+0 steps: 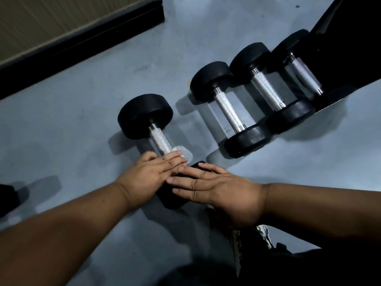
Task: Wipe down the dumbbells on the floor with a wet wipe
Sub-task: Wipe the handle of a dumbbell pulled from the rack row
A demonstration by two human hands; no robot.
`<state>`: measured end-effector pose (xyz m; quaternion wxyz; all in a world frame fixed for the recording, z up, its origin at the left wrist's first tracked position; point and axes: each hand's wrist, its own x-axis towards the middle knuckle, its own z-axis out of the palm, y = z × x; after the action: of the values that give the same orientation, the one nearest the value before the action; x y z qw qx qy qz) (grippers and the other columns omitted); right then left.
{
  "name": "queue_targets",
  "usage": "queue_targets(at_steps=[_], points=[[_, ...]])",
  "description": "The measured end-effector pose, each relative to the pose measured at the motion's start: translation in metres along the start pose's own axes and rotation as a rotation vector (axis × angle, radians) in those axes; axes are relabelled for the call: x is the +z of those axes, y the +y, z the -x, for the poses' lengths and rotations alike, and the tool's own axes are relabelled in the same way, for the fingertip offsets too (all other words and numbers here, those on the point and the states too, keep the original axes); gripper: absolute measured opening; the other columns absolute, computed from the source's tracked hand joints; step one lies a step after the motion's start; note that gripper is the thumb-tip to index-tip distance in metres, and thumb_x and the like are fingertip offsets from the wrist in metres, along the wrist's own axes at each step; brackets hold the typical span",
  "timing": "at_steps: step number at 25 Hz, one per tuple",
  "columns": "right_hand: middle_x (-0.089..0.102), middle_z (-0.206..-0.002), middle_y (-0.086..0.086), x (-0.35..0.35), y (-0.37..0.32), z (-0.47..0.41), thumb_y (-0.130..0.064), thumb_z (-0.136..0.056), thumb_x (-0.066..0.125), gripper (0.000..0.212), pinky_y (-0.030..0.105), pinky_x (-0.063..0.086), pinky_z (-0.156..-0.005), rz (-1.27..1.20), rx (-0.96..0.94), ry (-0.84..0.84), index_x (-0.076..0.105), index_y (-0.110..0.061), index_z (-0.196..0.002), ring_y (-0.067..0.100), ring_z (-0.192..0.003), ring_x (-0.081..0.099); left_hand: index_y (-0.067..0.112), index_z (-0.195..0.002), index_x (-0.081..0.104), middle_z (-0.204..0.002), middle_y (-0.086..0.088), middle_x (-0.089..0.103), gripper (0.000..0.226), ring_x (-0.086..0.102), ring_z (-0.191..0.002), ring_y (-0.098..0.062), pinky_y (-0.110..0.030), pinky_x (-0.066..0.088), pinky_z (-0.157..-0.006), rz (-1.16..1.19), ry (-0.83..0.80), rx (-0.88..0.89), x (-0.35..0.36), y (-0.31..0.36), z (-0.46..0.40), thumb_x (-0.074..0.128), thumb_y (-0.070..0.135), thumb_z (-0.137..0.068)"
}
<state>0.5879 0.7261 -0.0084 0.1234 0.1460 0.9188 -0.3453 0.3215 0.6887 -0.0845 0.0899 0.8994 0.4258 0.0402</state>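
A black dumbbell (145, 115) with a knurled steel handle lies on the grey floor in front of me. My left hand (147, 179) presses a white wet wipe (183, 152) against the near end of that handle, fingers laid over it. My right hand (218, 193) rests flat, fingers straight, on the dumbbell's near black head, which is mostly hidden under both hands. To the right lie three more dumbbells in a row: one (228, 108), another (268, 85), and a far one (303, 75).
A black bench or mat (350, 48) lies at the upper right beside the farthest dumbbell. A dark skirting board (82, 44) runs along the wall at the upper left. A dark object (8, 199) sits at the left edge. My shoe (263, 234) is below my right hand.
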Motion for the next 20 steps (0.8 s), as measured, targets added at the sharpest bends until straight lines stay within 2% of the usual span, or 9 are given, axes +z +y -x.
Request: queue_targets(at_steps=[2,3,5,7,10,12,13,17,20], points=[[-0.004,-0.175,-0.018,-0.001,0.000,0.000,-0.011,-0.083,0.071,0.102,0.033,-0.013,-0.128,0.005,-0.004,-0.012,0.019,-0.029,-0.168,0.004,-0.159,-0.018,0.019,-0.147,0.051,-0.157,0.002,0.049,0.057,0.040,-0.147,-0.017,-0.027,0.018,-0.081,-0.012,-0.027,0.096,-0.004,0.002,0.005,0.041,0.013,-0.091],[-0.004,-0.175,-0.019,-0.001,0.000,0.000,-0.011,-0.083,0.071,0.101,0.037,-0.010,-0.129,0.009,-0.005,-0.010,0.019,-0.029,-0.168,0.004,-0.159,-0.017,0.021,-0.148,0.048,-0.158,0.002,0.048,0.062,0.038,-0.148,-0.016,-0.028,0.019,-0.082,-0.044,-0.020,0.090,-0.008,-0.007,0.002,0.046,0.012,-0.086],[-0.003,-0.174,-0.022,-0.003,-0.001,-0.001,-0.011,-0.083,0.070,0.099,0.043,-0.001,-0.130,0.009,0.004,-0.016,0.022,-0.031,-0.167,0.005,-0.160,-0.013,0.023,-0.151,0.040,-0.159,0.003,0.047,0.090,0.031,-0.148,-0.011,-0.031,0.024,-0.084,-0.077,-0.022,-0.076,-0.012,-0.032,-0.005,0.068,0.002,-0.068],[-0.004,-0.174,-0.023,-0.009,0.000,0.000,-0.012,-0.082,0.067,0.098,0.046,0.003,-0.131,0.013,0.022,-0.047,0.022,-0.031,-0.167,0.005,-0.160,-0.012,0.021,-0.155,0.035,-0.163,0.002,0.039,0.110,0.025,-0.151,-0.012,-0.032,0.026,-0.084,-0.072,-0.061,-0.222,-0.018,-0.046,-0.009,0.078,-0.003,-0.057],[-0.006,-0.175,-0.019,-0.021,0.002,0.005,-0.014,-0.085,0.058,0.093,0.043,-0.001,-0.131,0.029,0.040,-0.113,0.020,-0.029,-0.168,0.005,-0.160,-0.016,0.016,-0.156,0.037,-0.166,-0.005,0.035,0.094,0.029,-0.153,-0.024,-0.037,0.044,-0.084,-0.086,-0.062,0.017,-0.006,-0.028,0.004,0.077,0.005,-0.071],[-0.008,-0.174,-0.018,-0.030,0.001,0.005,-0.014,-0.087,0.058,0.091,0.039,-0.006,-0.130,0.039,0.065,-0.160,0.018,-0.029,-0.168,0.003,-0.158,-0.021,0.015,-0.158,0.036,-0.170,-0.004,0.027,0.071,0.026,-0.156,-0.025,-0.037,0.049,-0.086,-0.035,-0.045,0.157,-0.006,-0.017,0.016,0.058,0.010,-0.091],[-0.010,-0.174,-0.018,-0.034,-0.002,0.004,-0.013,-0.089,0.057,0.091,0.036,-0.008,-0.129,0.050,0.075,-0.190,0.017,-0.029,-0.168,0.002,-0.157,-0.024,0.015,-0.159,0.035,-0.171,-0.003,0.024,0.069,0.024,-0.156,-0.023,-0.036,0.050,-0.087,-0.024,-0.057,0.174,-0.009,-0.018,0.018,0.054,0.009,-0.093],[-0.026,-0.168,-0.022,-0.050,-0.012,0.001,-0.007,-0.099,0.050,0.087,0.023,-0.020,-0.123,0.108,0.137,-0.345,0.003,-0.032,-0.168,-0.004,-0.147,-0.039,0.014,-0.158,0.035,-0.168,-0.004,0.031,0.098,0.029,-0.154,-0.020,-0.034,0.049,-0.087,-0.070,-0.122,0.005,-0.020,-0.038,-0.001,0.068,0.006,-0.066],[-0.009,-0.174,-0.018,-0.051,-0.004,-0.003,-0.013,-0.103,0.051,0.077,0.027,-0.012,-0.128,0.106,0.111,-0.270,0.013,-0.031,-0.168,0.006,-0.158,-0.021,0.009,-0.154,0.043,-0.164,-0.009,0.039,0.084,0.035,-0.152,-0.025,-0.037,0.048,-0.091,-0.066,-0.054,-0.022,-0.017,-0.036,-0.007,0.053,0.011,-0.071]])
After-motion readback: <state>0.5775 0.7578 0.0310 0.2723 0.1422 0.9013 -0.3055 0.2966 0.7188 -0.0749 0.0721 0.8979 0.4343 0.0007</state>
